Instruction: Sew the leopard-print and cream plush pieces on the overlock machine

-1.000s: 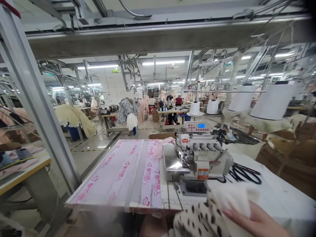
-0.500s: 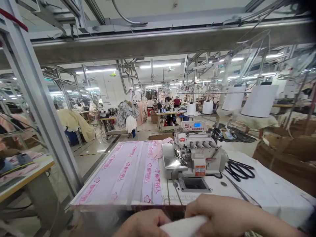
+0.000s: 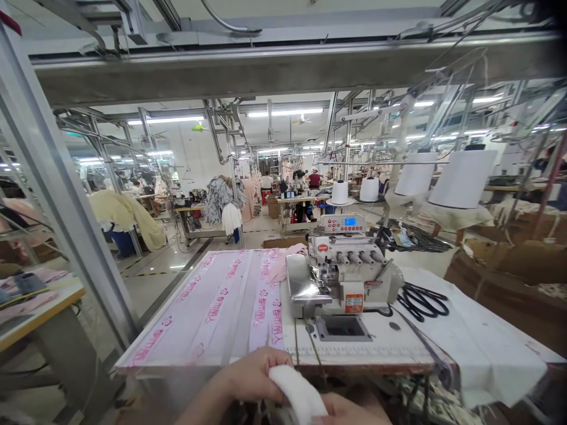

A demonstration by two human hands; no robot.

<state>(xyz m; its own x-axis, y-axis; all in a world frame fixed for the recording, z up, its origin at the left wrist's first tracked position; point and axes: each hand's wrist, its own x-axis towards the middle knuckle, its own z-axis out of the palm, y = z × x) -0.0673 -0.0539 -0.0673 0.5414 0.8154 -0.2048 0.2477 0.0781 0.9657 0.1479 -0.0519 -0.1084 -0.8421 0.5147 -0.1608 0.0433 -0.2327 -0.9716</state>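
Note:
A folded piece of white fabric (image 3: 297, 394) is held between my two hands, just below the front edge of the sewing table. My left hand (image 3: 257, 378) grips its upper left end with the fingers closed. At its lower right end, my right hand (image 3: 348, 410) pinches the fabric; part of this hand lies below the picture. An overlock sewing machine (image 3: 349, 271) with a lit blue display stands on the table beyond my hands. Left of the machine, a plastic sheet with pink print (image 3: 212, 307) covers the tabletop.
Pink cloth (image 3: 287, 260) lies against the machine's left side. A coiled black cord (image 3: 423, 302) rests on the right part of the table. Large white thread cones (image 3: 463, 179) stand behind it. A metal post (image 3: 66, 177) rises at the left; cardboard boxes (image 3: 509, 271) are at the right.
My left hand has risen with the fabric, while my right hand has dropped lower and left. The fabric has turned from nearly level to slanting down rightward. The view has shifted slightly.

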